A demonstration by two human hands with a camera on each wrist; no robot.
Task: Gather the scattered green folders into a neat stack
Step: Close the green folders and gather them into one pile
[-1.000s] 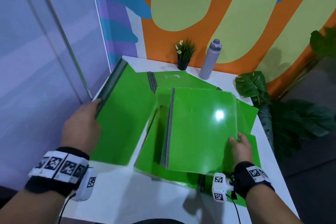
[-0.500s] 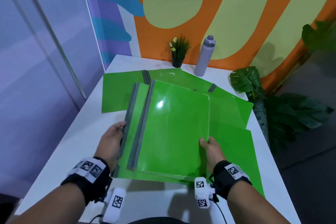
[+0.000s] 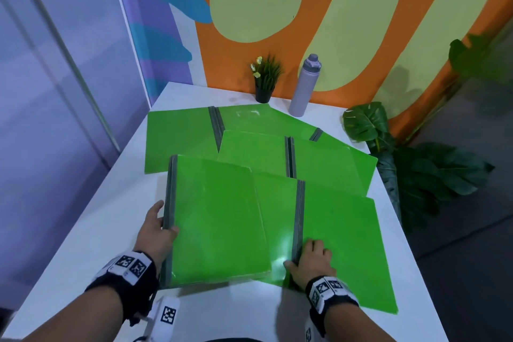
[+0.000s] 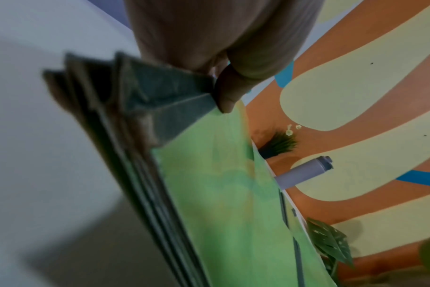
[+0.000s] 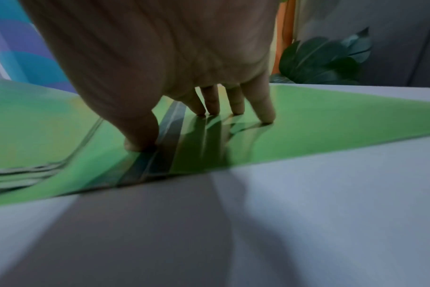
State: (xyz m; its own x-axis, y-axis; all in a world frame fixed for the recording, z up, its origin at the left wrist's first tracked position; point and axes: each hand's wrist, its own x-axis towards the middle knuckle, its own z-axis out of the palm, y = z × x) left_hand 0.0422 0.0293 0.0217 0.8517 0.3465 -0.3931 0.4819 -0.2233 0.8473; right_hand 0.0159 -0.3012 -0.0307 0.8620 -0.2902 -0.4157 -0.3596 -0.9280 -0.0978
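A: While the left hand (image 3: 155, 233) is gripping, what is its grip closing on?

B: It is clamping the grey spines of a bundle of closed folders (image 3: 219, 219), thumb (image 4: 225, 93) curling over the top and fingers going beneath. The wrist view is showing several spines fanning out slightly. The bundle is sitting by the near edge of the table (image 3: 83, 244), left of centre.

A: And the right hand (image 3: 312, 262)?

B: Its grip is not closing on anything. The fingers (image 5: 236, 103) are lying fairly straight, tips pressing down on the right leaf of an open folder (image 3: 347, 244), with the thumb (image 5: 141, 134) touching down just left of the grey spine. That folder is lying flat at the near right corner of the table, its left leaf tucking under the bundle.

A: Where are the other folders lying?

B: A second open folder (image 3: 327, 164) is lying spread behind it, reaching the right edge. A third (image 3: 177, 141) is lying at the left edge, and a fourth (image 3: 266, 119) is peeking out behind those, overlapped by them.

A: Anything else on the table?

B: At the far edge a small potted plant (image 3: 265, 78) and a grey bottle (image 3: 304, 86) are standing upright, near each other. Large leafy plants (image 3: 416, 169) are standing beyond the right edge.
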